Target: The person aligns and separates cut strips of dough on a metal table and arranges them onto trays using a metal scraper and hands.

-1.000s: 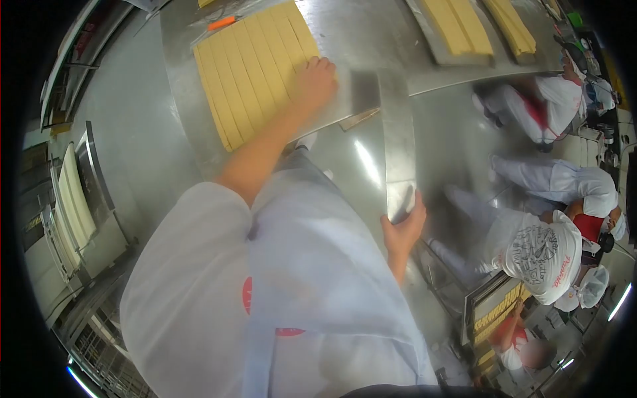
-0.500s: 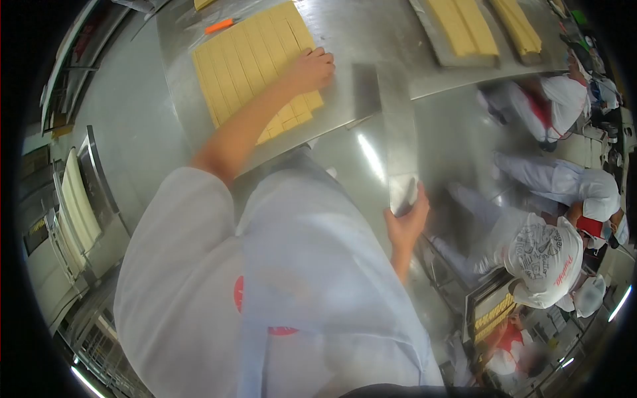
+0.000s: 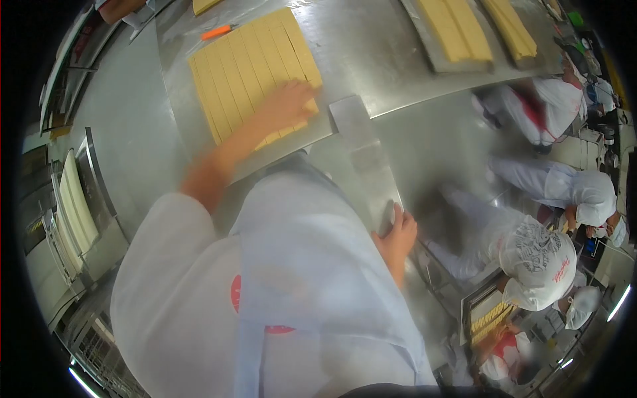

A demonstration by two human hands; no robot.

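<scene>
A flat yellow dough sheet (image 3: 249, 63), cut into several lengthwise strips, lies on the steel table. My left hand (image 3: 288, 105) is palm down over its near right part. Blur smears the bent fingers, so their grip does not show. Beside the dough, a long narrow metal tray (image 3: 375, 162) slants from the table edge toward me, its far end against the edge. My right hand (image 3: 398, 237) is closed on the near end of this tray, with the thumb along its side.
An orange-handled knife (image 3: 215, 32) lies at the dough's far left corner. More long yellow dough pieces (image 3: 458, 30) rest on trays at the far right of the steel table (image 3: 358, 60). Several people in white (image 3: 537, 262) work to the right, near a tray of small yellow pieces (image 3: 490, 318).
My left hand has come nearer, from the dough's right edge onto its near part. The metal tray's far end has swung left toward the dough, with my right hand still on it.
</scene>
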